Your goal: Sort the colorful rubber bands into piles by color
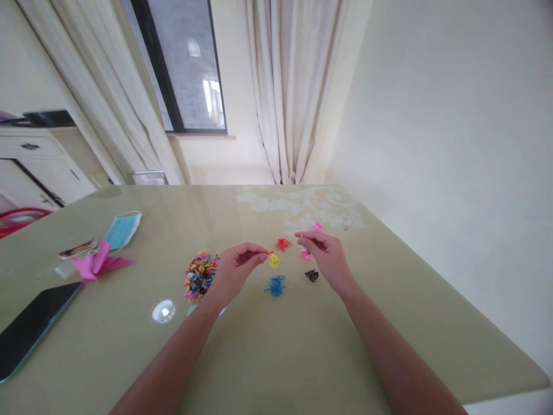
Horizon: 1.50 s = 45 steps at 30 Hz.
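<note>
Over the table, my left hand (pixel 242 262) pinches a small red rubber band (pixel 271 252) between thumb and fingertips. My right hand (pixel 326 256) is closed in a pinch on a tiny yellow rubber band (pixel 301 235). A mixed pile of coloured rubber bands (pixel 199 278) lies left of my left hand, which partly covers it. Between and below my hands lie small heaps sorted by colour: red bands (pixel 283 244), yellow bands (pixel 274 261), blue bands (pixel 276 286) and black bands (pixel 311 275). Pink bands (pixel 317 226) show behind my right hand, partly hidden.
The glossy table (pixel 268 357) runs up to a wall on the right. At the left lie a phone (pixel 37 323), a pink folded-paper piece (pixel 100 264) and a blue face mask (pixel 123 230). Curtains (pixel 285 86) and a window (pixel 185 63) are beyond the far edge.
</note>
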Motion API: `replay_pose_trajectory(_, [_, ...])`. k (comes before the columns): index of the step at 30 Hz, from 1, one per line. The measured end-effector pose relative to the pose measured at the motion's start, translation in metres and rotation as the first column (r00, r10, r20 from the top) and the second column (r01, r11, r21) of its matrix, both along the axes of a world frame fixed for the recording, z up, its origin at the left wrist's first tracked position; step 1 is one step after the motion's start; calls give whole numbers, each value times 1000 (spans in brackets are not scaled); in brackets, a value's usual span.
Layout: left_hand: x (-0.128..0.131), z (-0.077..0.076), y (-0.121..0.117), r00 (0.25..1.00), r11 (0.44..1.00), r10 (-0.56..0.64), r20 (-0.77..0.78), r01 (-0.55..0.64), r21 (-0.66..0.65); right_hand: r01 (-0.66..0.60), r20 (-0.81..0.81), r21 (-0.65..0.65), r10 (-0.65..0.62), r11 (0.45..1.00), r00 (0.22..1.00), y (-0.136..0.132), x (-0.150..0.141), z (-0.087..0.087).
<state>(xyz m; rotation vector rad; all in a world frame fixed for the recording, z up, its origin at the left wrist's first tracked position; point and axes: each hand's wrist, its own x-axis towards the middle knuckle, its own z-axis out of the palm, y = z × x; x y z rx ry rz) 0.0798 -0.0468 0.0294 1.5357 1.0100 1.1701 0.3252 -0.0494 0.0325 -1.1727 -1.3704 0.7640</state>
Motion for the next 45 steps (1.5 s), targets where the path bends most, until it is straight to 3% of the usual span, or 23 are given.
replay_pose_trajectory(5, [10,-3,10,999,999,8,-54,-6,31,93,9,-1,-93,996,996,9,4,-10])
replay_pose_trajectory(10, [37,-10,49,959,994,26,-281,4,106,106,-51,-4,-106,994,993,14,1,-16])
replay_pose_trajectory(14, [54,-22,75,904,991,45,-426,13,134,118,-6,-4,-118,993,993,15,-3,-18])
replay_pose_trajectory(18, [52,-26,76,876,985,86,-475,-3,173,69,37,18,-69,997,997,14,-7,-19])
replay_pose_trajectory(21, [29,-24,64,815,963,137,-564,23,267,36,5,8,-36,999,999,13,-12,-19])
replay_pose_trajectory(23, [4,-23,52,717,952,171,-676,56,300,15,-6,5,-15,1000,1000,12,-17,-20])
replay_pose_trajectory(24, [-10,-24,45,632,943,229,-740,45,330,1,-6,3,-1,1000,1000,11,-19,-21])
replay_pose_trajectory(27, [-45,-24,29,293,921,390,-873,-135,366,-19,56,-5,20,1000,998,7,-27,-24])
replay_pose_trajectory(28, [-52,-24,26,228,926,371,-900,-160,341,-11,115,4,10,1000,993,6,-29,-25])
replay_pose_trajectory(30, [-59,-22,23,176,944,307,-935,-177,277,7,282,42,-19,999,959,3,-31,-28])
replay_pose_trajectory(33, [-56,-19,26,186,967,224,-957,-167,194,10,535,96,-60,995,843,0,-33,-32])
replay_pose_trajectory(37, [-49,-15,28,254,963,236,-938,-187,191,-15,715,70,-39,997,698,-1,-39,-35])
replay_pose_trajectory(39, [-47,-13,28,377,962,256,-890,-191,196,-26,763,45,-18,999,646,-1,-44,-35])
replay_pose_trajectory(43, [-43,-5,27,699,966,244,-673,-235,106,-49,836,37,-4,998,549,0,-51,-36])
replay_pose_trajectory(45, [-42,-3,28,797,968,235,-557,-246,56,-69,852,41,1,997,524,1,-52,-36])
